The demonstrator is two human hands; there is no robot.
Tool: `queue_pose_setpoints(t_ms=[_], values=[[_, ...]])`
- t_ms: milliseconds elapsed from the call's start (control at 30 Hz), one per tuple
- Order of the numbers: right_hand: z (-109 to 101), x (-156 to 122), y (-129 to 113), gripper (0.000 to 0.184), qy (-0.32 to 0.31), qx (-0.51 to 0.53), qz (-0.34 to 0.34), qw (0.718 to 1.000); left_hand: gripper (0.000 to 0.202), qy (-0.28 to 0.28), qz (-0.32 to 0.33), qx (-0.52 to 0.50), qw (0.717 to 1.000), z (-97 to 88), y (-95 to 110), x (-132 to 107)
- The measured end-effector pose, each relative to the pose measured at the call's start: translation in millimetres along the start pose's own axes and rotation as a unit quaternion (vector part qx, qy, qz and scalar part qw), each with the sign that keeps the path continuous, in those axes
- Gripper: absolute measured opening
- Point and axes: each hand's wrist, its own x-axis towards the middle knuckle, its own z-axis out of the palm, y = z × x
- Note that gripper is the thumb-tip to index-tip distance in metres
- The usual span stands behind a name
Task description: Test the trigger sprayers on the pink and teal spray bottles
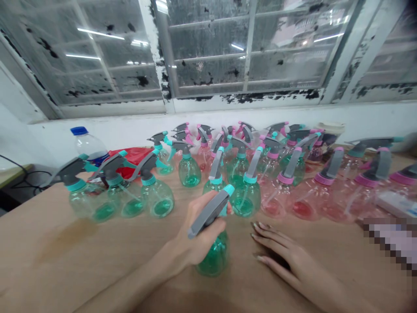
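My left hand (202,234) is wrapped round the neck of a green spray bottle (213,258) with a grey and turquoise trigger head. The bottle stands on the table in front of me, tilted slightly if at all. To its right my right hand (286,256) rests on the tabletop, fingers stretched out and holding nothing. Just beyond the hands are another green spray bottle (245,202) and a pink spray bottle (275,202). Part of a green bottle behind my left hand is hidden by it.
Several green bottles (158,200) stand at the left, and several pink bottles (302,204) at the right. A water bottle with a blue cap (87,145) and a red bag (130,154) are at the back left. A white box (397,204) lies at the right. Windows (208,52) rise behind the wooden table (130,261).
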Motion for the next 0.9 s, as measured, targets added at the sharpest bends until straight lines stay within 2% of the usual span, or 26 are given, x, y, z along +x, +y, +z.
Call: queue_pose_setpoints(t_ms=[167, 300, 500, 700, 900], values=[[1.0, -0.4, 1.0, 0.043, 0.008, 0.006, -0.004, 1.0, 0.036, 0.007, 0.015, 0.021, 1.0, 0.3, 1.2, -1.3], [0.3, -1.2, 0.8, 0.043, 0.005, 0.006, -0.004, 1.0, 0.035, 0.013, 0.015, 0.019, 1.0, 2.2, 2.8, -1.7], [-1.3, -1.0, -1.3, 0.043, -0.004, -0.001, -0.001, 1.0, 0.015, 0.021, 0.004, -0.017, 1.0, 4.8, 0.4, -2.5], [-1.2, -0.4, -1.3, 0.043, 0.007, 0.017, -0.005, 1.0, 0.03, -0.005, -0.019, -0.023, 1.0, 1.4, 0.6, -2.0], [-0.2, -0.2, 0.8, 0.044, 0.0, 0.012, -0.009, 1.0, 0.033, -0.001, -0.012, -0.031, 0.999, 0.0, 2.2, -2.5]])
